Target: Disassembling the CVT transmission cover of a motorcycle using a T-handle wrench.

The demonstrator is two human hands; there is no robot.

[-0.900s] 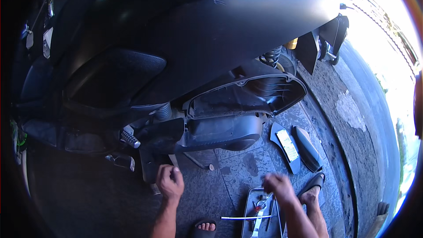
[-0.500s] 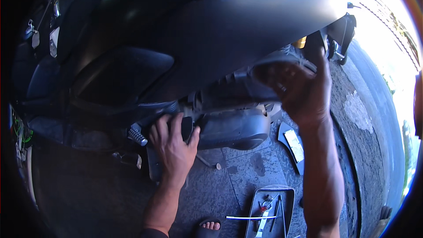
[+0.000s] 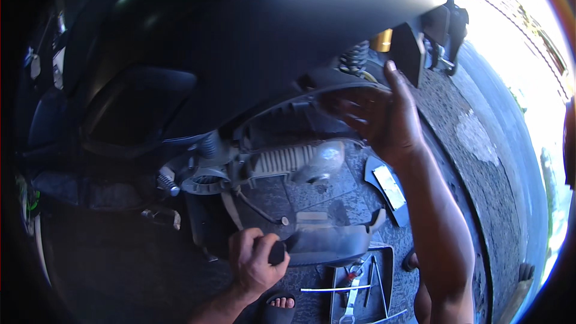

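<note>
Currently the left hand [image 3: 258, 267] has its fingers curled tight around one end of a dark plastic cover [image 3: 330, 243], which hangs clear of the scooter [image 3: 240, 54] and overlaps, in this view, the upper edge of the metal tray [image 3: 391, 270] on the tiled floor [image 3: 180, 276]. The right hand [image 3: 384, 120] is spread, its fingers partly blurred in front of the open dark housing [image 3: 279, 123]; whether they touch it, I cannot tell. Below the housing, a ribbed metal part [image 3: 285, 161] lies exposed. Inside the tray, a silver wrench [image 3: 351, 303] sits toward the left edge, while a thin white strip [image 3: 327, 290] pokes out past that edge. A dark panel with a white label [image 3: 389, 187] lies near the floor's right edge.

As for risks, the cover seems held at one end only, so its far end could dip and knock the tray's upper edge or scrape on the tiles. A slack grip might drop it onto the tools. The spread fingers could catch on the housing's rim, and grit could get into the open cavity
</note>
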